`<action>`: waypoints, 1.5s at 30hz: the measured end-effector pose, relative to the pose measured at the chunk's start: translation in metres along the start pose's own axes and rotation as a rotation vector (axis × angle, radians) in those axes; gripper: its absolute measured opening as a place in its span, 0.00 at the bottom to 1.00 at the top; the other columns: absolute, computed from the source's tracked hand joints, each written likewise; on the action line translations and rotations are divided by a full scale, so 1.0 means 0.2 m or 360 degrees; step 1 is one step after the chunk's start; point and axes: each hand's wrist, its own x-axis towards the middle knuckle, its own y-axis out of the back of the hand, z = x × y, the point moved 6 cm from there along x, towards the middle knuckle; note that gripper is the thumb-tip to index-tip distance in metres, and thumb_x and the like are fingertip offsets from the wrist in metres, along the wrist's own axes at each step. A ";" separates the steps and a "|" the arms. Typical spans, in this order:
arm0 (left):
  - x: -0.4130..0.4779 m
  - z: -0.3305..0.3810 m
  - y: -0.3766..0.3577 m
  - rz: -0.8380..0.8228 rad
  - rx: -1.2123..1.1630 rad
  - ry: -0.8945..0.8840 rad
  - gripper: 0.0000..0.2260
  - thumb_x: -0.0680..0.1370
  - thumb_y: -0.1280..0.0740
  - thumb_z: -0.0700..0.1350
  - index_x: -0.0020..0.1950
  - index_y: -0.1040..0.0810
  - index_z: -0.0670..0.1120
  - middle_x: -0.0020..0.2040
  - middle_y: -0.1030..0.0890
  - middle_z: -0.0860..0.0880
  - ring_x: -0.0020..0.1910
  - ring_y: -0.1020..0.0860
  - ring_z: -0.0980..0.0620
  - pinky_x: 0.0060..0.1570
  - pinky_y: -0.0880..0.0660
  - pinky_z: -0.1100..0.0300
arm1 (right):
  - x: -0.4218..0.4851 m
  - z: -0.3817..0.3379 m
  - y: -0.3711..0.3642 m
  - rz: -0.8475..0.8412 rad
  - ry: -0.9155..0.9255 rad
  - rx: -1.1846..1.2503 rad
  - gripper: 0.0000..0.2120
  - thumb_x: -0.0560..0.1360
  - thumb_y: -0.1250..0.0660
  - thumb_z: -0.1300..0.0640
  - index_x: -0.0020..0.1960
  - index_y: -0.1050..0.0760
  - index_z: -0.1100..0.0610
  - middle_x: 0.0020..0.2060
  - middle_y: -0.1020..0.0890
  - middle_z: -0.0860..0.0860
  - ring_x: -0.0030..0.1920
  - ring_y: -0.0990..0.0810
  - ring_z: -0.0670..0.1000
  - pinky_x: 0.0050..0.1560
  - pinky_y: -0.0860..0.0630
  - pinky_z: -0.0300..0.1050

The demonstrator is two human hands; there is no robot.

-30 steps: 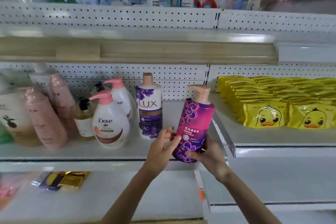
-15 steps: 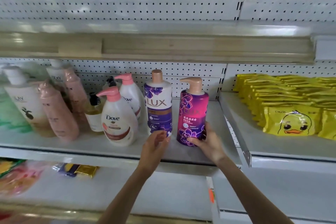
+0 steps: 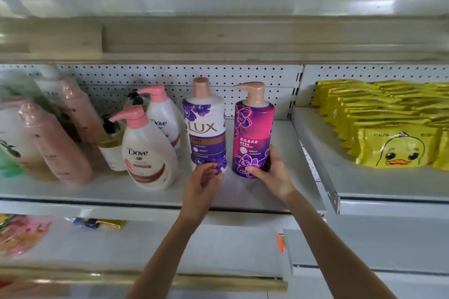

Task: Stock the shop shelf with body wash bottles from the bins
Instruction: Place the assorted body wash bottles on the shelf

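Earlier-tilted purple bottle (image 3: 252, 133) now standing upright near shelf (image 3: 243, 198) right edge; right hand (image 3: 272, 175) fingers curling round base; left hand (image 3: 204, 182) hovering loose-curled.

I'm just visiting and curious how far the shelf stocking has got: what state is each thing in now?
magenta Lux bottle: upright on the shelf, gripped low by the right hand
white Lux bottle: upright beside it, not held
left hand: loosely curled near the white Lux bottle's base, holding nothing
front Dove bottle: standing, untouched
duck packs: stacked on the neighbouring shelf
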 end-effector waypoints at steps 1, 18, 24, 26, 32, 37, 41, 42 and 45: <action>0.00 0.00 0.00 0.0001 -0.0006 0.0000 0.17 0.73 0.30 0.46 0.60 0.26 0.47 0.57 0.23 0.54 0.56 0.23 0.56 0.46 0.24 0.67 | 0.00 0.01 0.00 -0.0003 -0.0002 0.0003 0.39 0.58 0.23 0.46 0.65 0.34 0.50 0.56 0.20 0.46 0.56 0.20 0.48 0.60 0.23 0.53; 0.01 -0.01 0.00 0.0050 0.0045 0.0043 0.14 0.75 0.30 0.42 0.59 0.26 0.46 0.56 0.22 0.50 0.54 0.23 0.54 0.46 0.25 0.68 | 0.03 0.03 0.02 -0.0118 0.0038 0.0023 0.33 0.64 0.23 0.56 0.65 0.33 0.54 0.57 0.20 0.49 0.58 0.21 0.50 0.60 0.24 0.49; -0.06 0.03 0.03 0.0059 -0.0085 0.0181 0.09 0.77 0.32 0.43 0.57 0.24 0.46 0.54 0.20 0.49 0.52 0.22 0.53 0.47 0.24 0.65 | -0.13 -0.01 0.01 0.0176 -0.0055 -0.0006 0.32 0.71 0.26 0.57 0.70 0.36 0.57 0.62 0.24 0.51 0.61 0.24 0.50 0.65 0.28 0.52; -0.16 0.05 0.09 0.0072 -0.0135 0.0167 0.05 0.78 0.34 0.43 0.53 0.23 0.49 0.50 0.20 0.50 0.49 0.21 0.53 0.49 0.24 0.60 | -0.32 -0.06 0.02 0.0399 -0.0050 0.0098 0.30 0.74 0.29 0.58 0.72 0.38 0.58 0.66 0.29 0.53 0.63 0.28 0.49 0.65 0.30 0.44; -0.60 -0.23 0.23 -0.0302 -0.0118 0.0274 0.05 0.78 0.35 0.40 0.53 0.22 0.44 0.47 0.18 0.49 0.45 0.19 0.54 0.46 0.21 0.63 | -0.99 0.05 -0.07 0.0646 -0.0002 0.0090 0.15 0.75 0.31 0.60 0.60 0.27 0.49 0.53 0.20 0.51 0.47 0.19 0.46 0.48 0.22 0.39; -0.89 -0.89 0.43 -0.0315 0.0294 0.0546 0.07 0.75 0.30 0.38 0.48 0.22 0.49 0.45 0.18 0.49 0.48 0.19 0.45 0.48 0.25 0.64 | -1.41 0.60 -0.34 0.0555 -0.0556 -0.0025 0.15 0.74 0.30 0.64 0.52 0.27 0.46 0.50 0.20 0.52 0.43 0.20 0.44 0.45 0.24 0.33; -1.15 -1.31 0.66 -0.0320 0.0449 0.0846 0.12 0.74 0.28 0.42 0.53 0.27 0.52 0.52 0.20 0.44 0.53 0.21 0.43 0.57 0.26 0.49 | -1.74 1.06 -0.53 0.0541 -0.1025 -0.0112 0.13 0.73 0.29 0.62 0.53 0.26 0.53 0.52 0.19 0.54 0.46 0.20 0.49 0.41 0.26 0.28; -1.22 -1.40 0.72 -0.0315 0.0461 0.0932 0.13 0.74 0.28 0.43 0.55 0.28 0.51 0.55 0.22 0.44 0.55 0.22 0.44 0.58 0.28 0.49 | -1.81 1.15 -0.56 0.0533 -0.1096 -0.0151 0.13 0.72 0.28 0.62 0.55 0.26 0.55 0.52 0.19 0.54 0.47 0.19 0.51 0.41 0.25 0.29; -1.34 -1.59 0.89 -0.0282 0.0645 0.1044 0.17 0.75 0.28 0.44 0.61 0.28 0.47 0.60 0.23 0.44 0.61 0.25 0.45 0.63 0.30 0.49 | -1.92 1.38 -0.64 0.0552 -0.1218 -0.0251 0.16 0.70 0.26 0.61 0.57 0.24 0.58 0.52 0.19 0.56 0.49 0.19 0.53 0.44 0.25 0.38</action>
